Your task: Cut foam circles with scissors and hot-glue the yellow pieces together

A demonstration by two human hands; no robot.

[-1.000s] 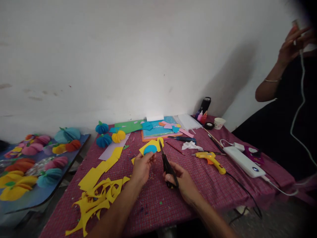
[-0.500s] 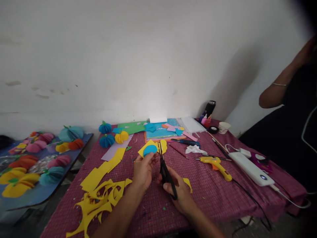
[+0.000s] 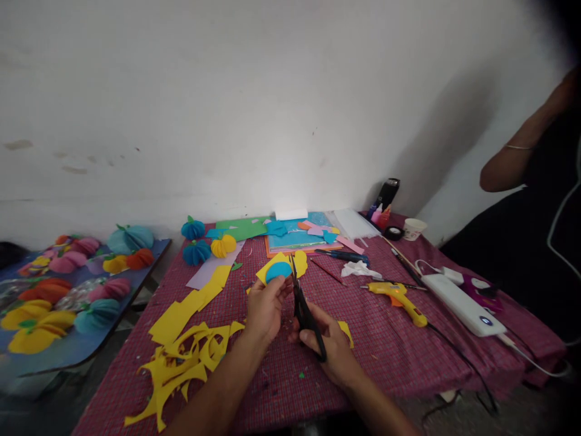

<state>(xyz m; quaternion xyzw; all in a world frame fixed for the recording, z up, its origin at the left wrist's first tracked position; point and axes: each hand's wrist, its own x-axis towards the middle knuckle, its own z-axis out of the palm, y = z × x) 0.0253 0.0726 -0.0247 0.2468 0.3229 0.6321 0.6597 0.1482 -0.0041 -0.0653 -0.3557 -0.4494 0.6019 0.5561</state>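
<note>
over checked cloth [image 3: 336, 381], scissors [image 3: 300, 307] aimed lengthwise forward-left, right fingers [image 3: 310, 340] gripping them, left fingers [image 3: 274, 288] pinching yellow paper [image 3: 262, 275]

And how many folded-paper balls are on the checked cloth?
3: one blue ball at the far left, a second blue ball just nearer, and a yellow ball right of that. None seems hidden.

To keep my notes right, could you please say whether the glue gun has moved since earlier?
No; relative to the cup, the glue gun has not shifted.
</note>
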